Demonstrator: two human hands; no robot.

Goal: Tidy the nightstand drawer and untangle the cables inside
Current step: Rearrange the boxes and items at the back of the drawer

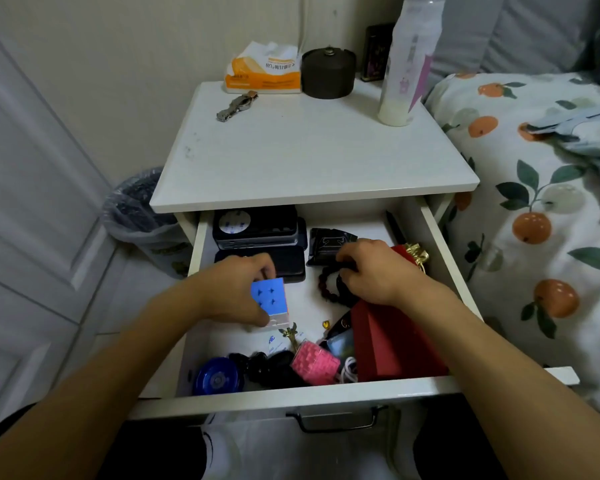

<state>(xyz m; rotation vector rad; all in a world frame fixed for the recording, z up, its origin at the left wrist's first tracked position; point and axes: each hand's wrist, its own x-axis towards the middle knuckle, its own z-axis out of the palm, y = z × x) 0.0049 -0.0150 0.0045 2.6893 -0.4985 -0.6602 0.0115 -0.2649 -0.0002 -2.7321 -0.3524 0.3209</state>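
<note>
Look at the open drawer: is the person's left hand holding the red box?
No, the left hand grips a puzzle cube with a blue face, while the red box lies under the right forearm.

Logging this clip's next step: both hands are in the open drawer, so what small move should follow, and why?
Probably lift the cube out onto the nightstand top. The left hand already grips it, while the right hand is busy at the bead bracelet. Clearing it would open room toward the white cable at the drawer's front.

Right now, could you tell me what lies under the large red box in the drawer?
The large red box leans over a coiled white cable and a dark glossy card; whatever sits beneath it is hidden.
</note>
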